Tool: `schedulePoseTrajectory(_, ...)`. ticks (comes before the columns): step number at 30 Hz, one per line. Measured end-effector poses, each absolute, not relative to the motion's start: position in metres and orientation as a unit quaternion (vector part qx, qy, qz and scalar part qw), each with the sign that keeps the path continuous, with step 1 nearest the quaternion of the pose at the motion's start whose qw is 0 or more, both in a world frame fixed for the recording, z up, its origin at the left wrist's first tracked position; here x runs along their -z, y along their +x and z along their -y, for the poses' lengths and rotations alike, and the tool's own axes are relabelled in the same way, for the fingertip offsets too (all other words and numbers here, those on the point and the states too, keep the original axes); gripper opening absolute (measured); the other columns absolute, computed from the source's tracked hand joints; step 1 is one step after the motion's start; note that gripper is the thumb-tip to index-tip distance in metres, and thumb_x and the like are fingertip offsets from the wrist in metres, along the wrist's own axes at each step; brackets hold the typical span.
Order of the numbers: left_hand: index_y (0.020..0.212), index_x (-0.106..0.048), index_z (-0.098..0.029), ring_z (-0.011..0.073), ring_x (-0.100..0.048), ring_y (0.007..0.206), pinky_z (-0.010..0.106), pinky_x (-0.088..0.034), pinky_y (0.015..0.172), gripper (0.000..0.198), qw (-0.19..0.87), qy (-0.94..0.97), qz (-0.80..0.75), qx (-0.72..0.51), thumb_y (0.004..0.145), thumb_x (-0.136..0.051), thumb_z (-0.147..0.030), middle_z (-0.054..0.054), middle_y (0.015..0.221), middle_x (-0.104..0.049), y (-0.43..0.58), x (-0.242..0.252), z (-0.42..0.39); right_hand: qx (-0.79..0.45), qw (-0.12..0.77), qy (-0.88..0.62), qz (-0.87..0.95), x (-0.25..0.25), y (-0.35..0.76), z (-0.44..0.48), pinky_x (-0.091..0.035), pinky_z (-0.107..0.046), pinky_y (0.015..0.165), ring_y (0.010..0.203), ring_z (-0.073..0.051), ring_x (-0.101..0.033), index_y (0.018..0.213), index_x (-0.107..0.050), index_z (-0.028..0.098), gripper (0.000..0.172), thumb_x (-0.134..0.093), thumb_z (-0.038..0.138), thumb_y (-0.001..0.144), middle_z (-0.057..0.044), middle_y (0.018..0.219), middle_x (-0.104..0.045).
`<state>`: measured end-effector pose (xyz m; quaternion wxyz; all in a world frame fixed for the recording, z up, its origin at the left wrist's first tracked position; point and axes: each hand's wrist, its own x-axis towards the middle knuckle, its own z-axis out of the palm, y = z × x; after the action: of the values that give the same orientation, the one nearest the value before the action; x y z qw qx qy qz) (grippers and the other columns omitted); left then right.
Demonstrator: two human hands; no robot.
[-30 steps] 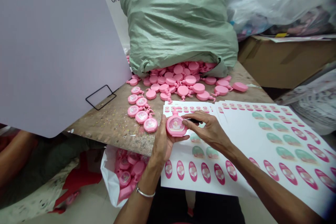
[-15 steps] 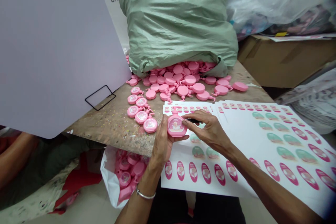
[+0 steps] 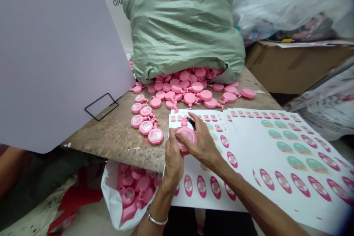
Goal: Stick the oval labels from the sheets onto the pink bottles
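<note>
A small pink toy pump bottle (image 3: 187, 132) with a round label on its front is held upright in my left hand (image 3: 173, 158), over the near left part of a printed sticker sheet (image 3: 197, 201). My right hand (image 3: 204, 143) lays its thumb on the label, and a slim black tool (image 3: 190, 121) sticks out between its fingers; its kind cannot be made out. To the left, several labelled pink bottles (image 3: 146, 127) lie in rough rows on the worn table (image 3: 116, 136). Behind them is a pile of plain pink bottles (image 3: 190, 98).
A green sack (image 3: 185, 25) spills bottles at the back. A white bag (image 3: 110, 191) of pink bottles hangs below the table edge. Left stands a pale panel (image 3: 55, 59) with a black wire frame (image 3: 101, 107); a person's arm (image 3: 11, 169) shows beneath. A cardboard box (image 3: 298, 66) sits right.
My right thumb has moved from the label's right edge across its face. The hand now covers more of the bottle, with the black tool pointing up. The view has shifted slightly.
</note>
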<state>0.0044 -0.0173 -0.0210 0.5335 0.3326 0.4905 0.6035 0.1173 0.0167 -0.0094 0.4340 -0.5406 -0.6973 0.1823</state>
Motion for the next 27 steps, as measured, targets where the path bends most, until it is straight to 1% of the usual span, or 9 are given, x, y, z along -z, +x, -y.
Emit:
schedulePoseTrajectory(4,0.110,-0.057,-0.017,0.0279,-0.063,0.104,0.040,-0.055,0.081,0.044,0.516,0.345,-0.519,-0.588,0.083,-0.057,-0.052,0.010,0.098,-0.066,-0.010,0.022,0.013,-0.200,0.434,-0.583,0.657,0.037,0.129,-0.038,-0.045,-0.047,0.093,0.115,-0.030,-0.055,0.133,-0.042,0.018,0.067,-0.058,0.056,0.080,-0.017,0.127,-0.056)
schedulePoseTrajectory(9,0.099,-0.065,-0.018,0.0261,-0.064,0.094,0.036,-0.048,0.083,0.033,0.267,0.501,-0.661,-0.491,0.083,-0.057,-0.046,0.009,0.095,-0.069,-0.053,0.036,-0.016,-0.123,0.341,-0.705,0.610,0.043,0.203,-0.096,-0.047,-0.041,0.086,0.104,-0.028,-0.061,0.121,-0.052,0.016,0.052,-0.051,0.053,0.085,-0.014,0.113,-0.065)
schedulePoseTrajectory(12,0.105,-0.066,-0.020,0.0285,-0.064,0.088,0.037,-0.047,0.078,0.033,0.170,0.551,-0.708,-0.407,0.083,-0.056,-0.043,0.011,0.094,-0.069,-0.073,0.046,-0.036,-0.045,0.222,-0.767,0.600,0.038,0.231,-0.135,-0.044,-0.039,0.086,0.110,-0.030,-0.057,0.122,-0.052,0.012,0.056,-0.053,0.052,0.083,-0.018,0.115,-0.064)
schedulePoseTrajectory(15,0.111,-0.063,-0.017,0.0325,-0.058,0.102,0.043,-0.044,0.086,0.036,0.053,0.590,-0.712,-0.376,0.084,-0.054,-0.040,0.016,0.107,-0.064,-0.083,0.047,-0.045,-0.038,0.158,-0.774,0.612,0.039,0.237,-0.164,-0.042,-0.042,0.087,0.110,-0.034,-0.056,0.116,-0.057,0.009,0.061,-0.064,0.053,0.075,-0.021,0.114,-0.063)
schedulePoseTrajectory(18,0.109,-0.064,-0.014,0.0332,-0.049,0.115,0.046,-0.039,0.096,0.034,-0.041,0.617,-0.669,-0.412,0.085,-0.053,-0.035,0.018,0.120,-0.055,-0.081,0.039,-0.043,-0.044,0.144,-0.770,0.620,0.042,0.240,-0.175,-0.039,-0.045,0.088,0.107,-0.035,-0.057,0.107,-0.063,0.010,0.053,-0.062,0.052,0.075,-0.020,0.109,-0.065)
schedulePoseTrajectory(20,0.106,-0.064,-0.015,0.0285,-0.052,0.111,0.041,-0.042,0.093,0.029,-0.006,0.632,-0.625,-0.458,0.087,-0.051,-0.033,0.016,0.118,-0.056,-0.073,0.032,-0.040,-0.046,0.137,-0.764,0.629,0.043,0.245,-0.173,-0.038,-0.043,0.088,0.105,-0.034,-0.058,0.102,-0.066,0.012,0.045,-0.055,0.050,0.081,-0.019,0.105,-0.067)
schedulePoseTrajectory(22,0.101,-0.064,-0.017,0.0228,-0.058,0.097,0.034,-0.048,0.081,0.024,0.102,0.632,-0.592,-0.489,0.088,-0.049,-0.031,0.012,0.108,-0.061,-0.058,0.028,-0.039,-0.053,0.130,-0.752,0.644,0.044,0.254,-0.168,-0.038,-0.038,0.086,0.104,-0.031,-0.059,0.102,-0.067,0.015,0.041,-0.051,0.048,0.084,-0.015,0.104,-0.068)
schedulePoseTrajectory(24,0.093,-0.064,-0.017,0.0191,-0.060,0.082,0.028,-0.048,0.069,0.021,0.208,0.611,-0.584,-0.493,0.087,-0.049,-0.030,0.009,0.095,-0.065,-0.039,0.025,-0.041,-0.064,0.122,-0.743,0.655,0.044,0.260,-0.162,-0.039,-0.034,0.082,0.102,-0.028,-0.060,0.104,-0.067,0.017,0.043,-0.051,0.051,0.084,-0.012,0.103,-0.069)
schedulePoseTrajectory(27,0.083,-0.065,-0.016,0.0165,-0.059,0.069,0.025,-0.045,0.061,0.019,0.285,0.582,-0.580,-0.494,0.084,-0.054,-0.031,0.006,0.080,-0.065,-0.011,0.024,-0.041,-0.076,0.114,-0.756,0.641,0.047,0.259,-0.161,-0.041,-0.032,0.074,0.097,-0.028,-0.062,0.104,-0.067,0.015,0.052,-0.046,0.058,0.085,-0.015,0.101,-0.070)
